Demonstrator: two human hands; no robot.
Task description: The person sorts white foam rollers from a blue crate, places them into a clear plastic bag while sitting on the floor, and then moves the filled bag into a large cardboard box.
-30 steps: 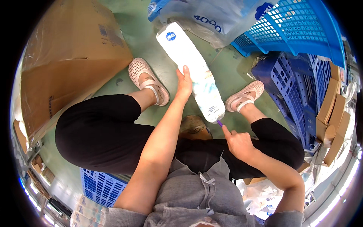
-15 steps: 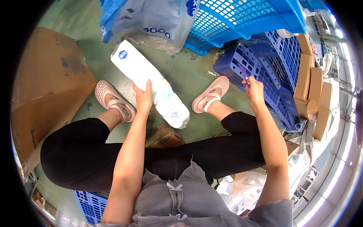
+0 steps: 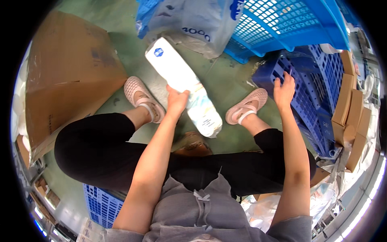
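Observation:
A long white plastic-wrapped package [image 3: 173,60] with a blue emblem and a pale printed end lies slanted between my feet. My left hand [image 3: 177,100] grips its near-left edge around the middle, with the fingers partly hidden. Over the dark blue plastic crates [image 3: 308,90] on the right is my right hand [image 3: 284,90], thumb and fingers apart. A slim purple tool [image 3: 290,71] shows at its fingertips, too small to name and largely hidden by the hand.
A large cardboard box [image 3: 76,76] stands at left. Ahead are a translucent plastic bag [image 3: 193,22] and a bright blue basket [image 3: 282,24]. Folded cardboard [image 3: 344,105] edges the right. A brown wrapped object [image 3: 191,145] lies between my legs.
The view has shifted, so the surroundings appear further right. My right hand has changed from a closed grip on the purple tool to spread fingers over the crates. My left hand still holds the package.

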